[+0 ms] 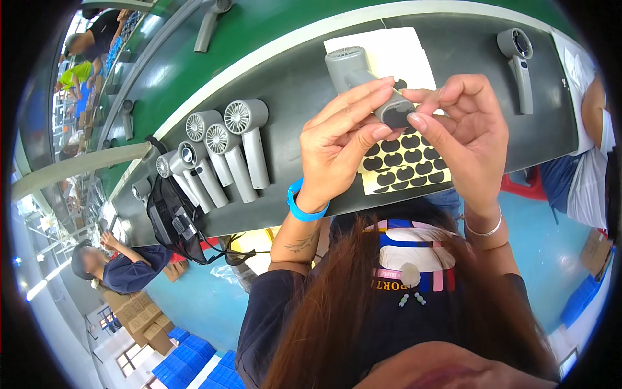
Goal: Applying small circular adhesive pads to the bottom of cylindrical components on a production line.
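Note:
A grey handheld fan (348,63) is in my left hand (334,139), its fan head pointing away and its handle end turned toward me. My left fingers and thumb wrap around the lower handle. On the handle's end lies a dark, rounded sticker (396,117). My right hand (472,129) pinches at that end, with the thumb on the sticker's right edge and the index finger at the upper rim. Below the fan, a pale yellow sheet (382,183) carries rows of black rounded stickers. Part of this sheet is hidden by my hands.
Several grey handheld fans (246,117) stand or lean to the left on the dark table (291,84). Beside them is a black bag (170,220). Another fan (520,58) lies at the right. A green conveyor belt (272,29) runs beyond. Co-workers sit at both sides.

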`<state>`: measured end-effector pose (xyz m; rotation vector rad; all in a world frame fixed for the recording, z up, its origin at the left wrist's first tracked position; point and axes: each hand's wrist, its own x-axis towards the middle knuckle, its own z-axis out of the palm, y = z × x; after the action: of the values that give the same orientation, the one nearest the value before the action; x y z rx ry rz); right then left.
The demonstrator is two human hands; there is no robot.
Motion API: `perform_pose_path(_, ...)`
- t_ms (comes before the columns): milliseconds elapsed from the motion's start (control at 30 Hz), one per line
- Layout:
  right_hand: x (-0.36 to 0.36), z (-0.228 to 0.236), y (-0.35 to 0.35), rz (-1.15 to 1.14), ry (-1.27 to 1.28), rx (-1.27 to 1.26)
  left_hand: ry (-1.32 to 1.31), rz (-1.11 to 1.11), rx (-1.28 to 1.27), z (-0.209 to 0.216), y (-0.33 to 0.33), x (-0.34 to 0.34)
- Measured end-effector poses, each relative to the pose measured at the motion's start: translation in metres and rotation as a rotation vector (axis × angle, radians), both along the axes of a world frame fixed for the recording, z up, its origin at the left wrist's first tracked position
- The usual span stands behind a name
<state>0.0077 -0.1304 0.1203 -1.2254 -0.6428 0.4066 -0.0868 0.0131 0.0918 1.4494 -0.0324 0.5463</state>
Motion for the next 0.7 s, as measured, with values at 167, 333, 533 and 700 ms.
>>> perform_pose_path(167,0.000,0.004,-0.001,-0.016,-0.005,-0.024,-0.002,-0.011,-0.003,0.000,-0.001,0.001)
perform_pose_path(333,-0.002,0.005,0.000,-0.022,0.001,-0.028,-0.006,-0.006,0.005,0.000,-0.001,0.000)
perform_pose_path(533,-0.002,0.007,0.001,-0.031,0.007,-0.047,-0.008,-0.026,-0.011,-0.001,-0.002,0.001)
perform_pose_path(700,-0.004,0.013,-0.003,-0.039,-0.012,-0.163,-0.001,-0.001,-0.041,0.001,-0.007,0.001)
